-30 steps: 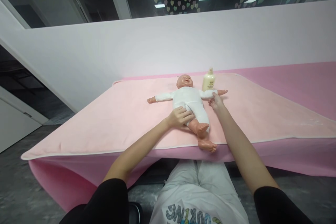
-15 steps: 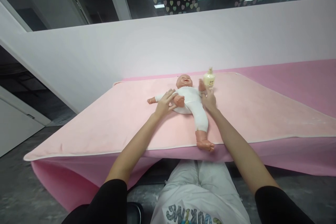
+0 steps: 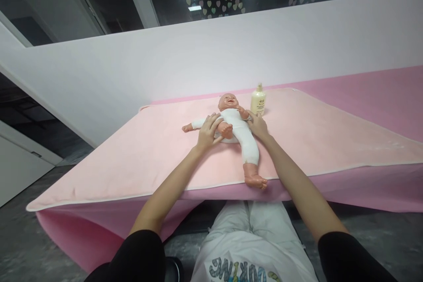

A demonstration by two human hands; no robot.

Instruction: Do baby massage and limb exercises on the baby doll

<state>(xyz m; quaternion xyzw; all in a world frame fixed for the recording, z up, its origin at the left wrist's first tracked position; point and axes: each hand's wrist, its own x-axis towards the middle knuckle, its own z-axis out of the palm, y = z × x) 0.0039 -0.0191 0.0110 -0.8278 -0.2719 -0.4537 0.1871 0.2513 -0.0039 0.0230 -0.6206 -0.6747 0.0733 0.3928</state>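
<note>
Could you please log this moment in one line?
doll: on its back; left hand: around raised leg; right hand: at bent arm; bottle: upright on blanket

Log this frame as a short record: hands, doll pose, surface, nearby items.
left hand: holds the doll's folded-up leg between thumb and fingers
right hand: at the doll's bent arm; grip unclear
doll: on its back, other arm out sideways, other leg extended toward the person
surface: light pink towel over darker pink cloth
nearby: pump bottle, upright
</note>
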